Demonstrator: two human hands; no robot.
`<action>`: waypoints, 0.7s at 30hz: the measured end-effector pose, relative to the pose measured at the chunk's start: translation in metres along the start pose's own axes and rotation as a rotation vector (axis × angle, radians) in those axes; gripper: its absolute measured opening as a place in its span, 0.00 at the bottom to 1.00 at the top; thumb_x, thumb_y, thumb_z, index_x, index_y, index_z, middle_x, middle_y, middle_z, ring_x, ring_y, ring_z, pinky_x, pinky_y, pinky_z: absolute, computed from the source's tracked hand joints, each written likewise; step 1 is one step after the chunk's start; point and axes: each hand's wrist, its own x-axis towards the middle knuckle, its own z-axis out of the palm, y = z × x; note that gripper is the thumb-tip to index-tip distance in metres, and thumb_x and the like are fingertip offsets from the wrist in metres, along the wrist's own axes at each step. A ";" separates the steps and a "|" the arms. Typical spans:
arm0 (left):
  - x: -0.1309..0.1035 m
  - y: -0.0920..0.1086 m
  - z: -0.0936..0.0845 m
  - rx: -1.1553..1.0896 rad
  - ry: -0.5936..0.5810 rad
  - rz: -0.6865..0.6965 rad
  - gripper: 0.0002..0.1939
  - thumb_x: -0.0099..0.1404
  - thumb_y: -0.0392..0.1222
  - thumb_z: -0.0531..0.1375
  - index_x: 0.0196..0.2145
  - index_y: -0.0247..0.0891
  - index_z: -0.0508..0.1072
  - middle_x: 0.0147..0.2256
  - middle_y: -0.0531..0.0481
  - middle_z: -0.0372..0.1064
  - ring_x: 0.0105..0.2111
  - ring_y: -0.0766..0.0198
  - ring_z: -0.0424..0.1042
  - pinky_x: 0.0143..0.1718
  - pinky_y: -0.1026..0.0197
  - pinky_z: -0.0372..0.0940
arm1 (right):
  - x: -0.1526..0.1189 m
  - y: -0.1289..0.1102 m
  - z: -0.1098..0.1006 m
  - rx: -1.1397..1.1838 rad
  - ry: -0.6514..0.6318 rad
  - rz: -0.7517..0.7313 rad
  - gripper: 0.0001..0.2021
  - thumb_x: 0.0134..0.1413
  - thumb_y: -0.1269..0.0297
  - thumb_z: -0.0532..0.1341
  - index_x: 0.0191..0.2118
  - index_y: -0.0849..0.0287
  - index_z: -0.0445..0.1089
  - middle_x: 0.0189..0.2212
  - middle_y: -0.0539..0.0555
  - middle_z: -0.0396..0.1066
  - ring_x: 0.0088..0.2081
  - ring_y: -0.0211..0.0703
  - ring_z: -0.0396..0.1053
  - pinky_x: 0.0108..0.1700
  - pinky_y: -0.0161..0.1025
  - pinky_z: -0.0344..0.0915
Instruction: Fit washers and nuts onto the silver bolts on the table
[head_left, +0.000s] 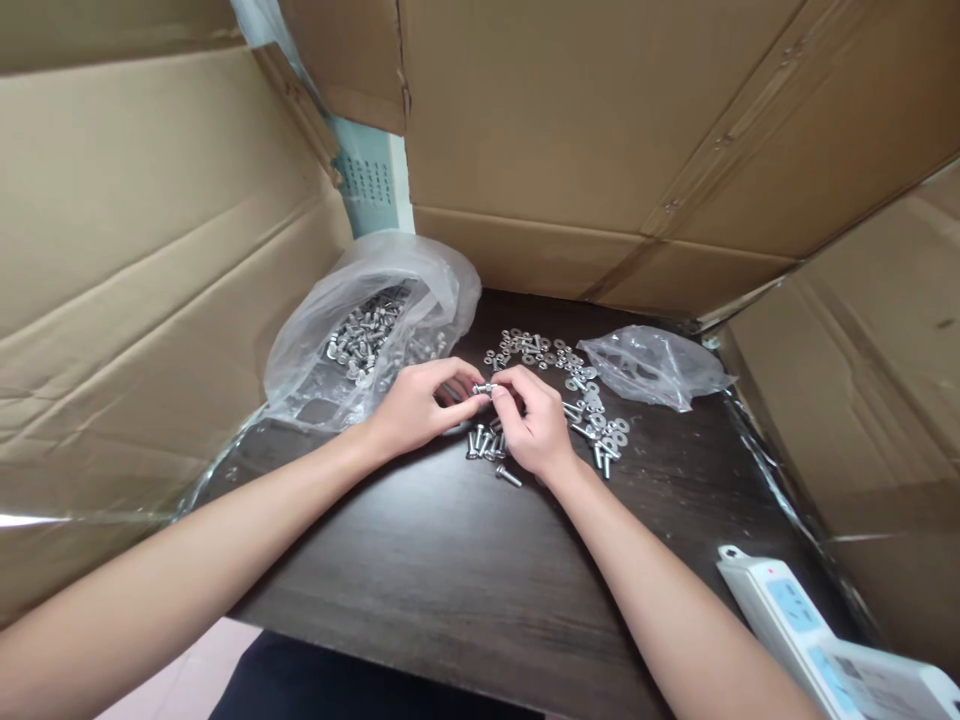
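Between my fingertips, over the middle of the dark table, is a small silver bolt (484, 389). My left hand (424, 402) pinches its left end, and my right hand (531, 418) grips its right end with thumb and forefinger. Whether a nut or washer sits on it is too small to tell. Just below the hands lie several bolts (486, 442), with a single bolt (508, 477) nearer the front. Loose washers and nuts (529, 346) are spread behind and to the right of my right hand, mixed with more bolts (602, 458).
An open clear plastic bag (450, 270) holding many bolts stands at the back left. A flattened plastic bag (656, 365) lies at the back right. A white power strip (780, 610) is at the front right. Cardboard walls (600, 120) surround the dark table (420, 570).
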 end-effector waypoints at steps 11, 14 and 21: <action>0.000 -0.002 0.002 0.044 0.004 0.030 0.10 0.67 0.41 0.66 0.45 0.36 0.78 0.39 0.48 0.80 0.34 0.66 0.79 0.35 0.67 0.75 | 0.001 0.004 0.002 -0.049 -0.014 -0.016 0.04 0.60 0.70 0.57 0.38 0.56 0.68 0.34 0.53 0.70 0.37 0.46 0.68 0.38 0.44 0.64; 0.001 -0.003 0.002 0.066 0.019 0.034 0.10 0.68 0.40 0.65 0.46 0.36 0.78 0.40 0.47 0.80 0.34 0.65 0.79 0.35 0.66 0.74 | 0.002 0.005 0.001 -0.095 -0.011 -0.050 0.05 0.62 0.69 0.56 0.35 0.56 0.68 0.33 0.54 0.70 0.38 0.48 0.66 0.42 0.47 0.64; 0.000 -0.002 0.002 0.066 -0.012 0.037 0.09 0.67 0.38 0.66 0.45 0.37 0.79 0.39 0.49 0.79 0.33 0.67 0.78 0.34 0.68 0.73 | 0.001 0.005 0.001 -0.093 0.013 -0.019 0.05 0.63 0.68 0.56 0.37 0.55 0.68 0.37 0.55 0.71 0.42 0.50 0.67 0.44 0.49 0.65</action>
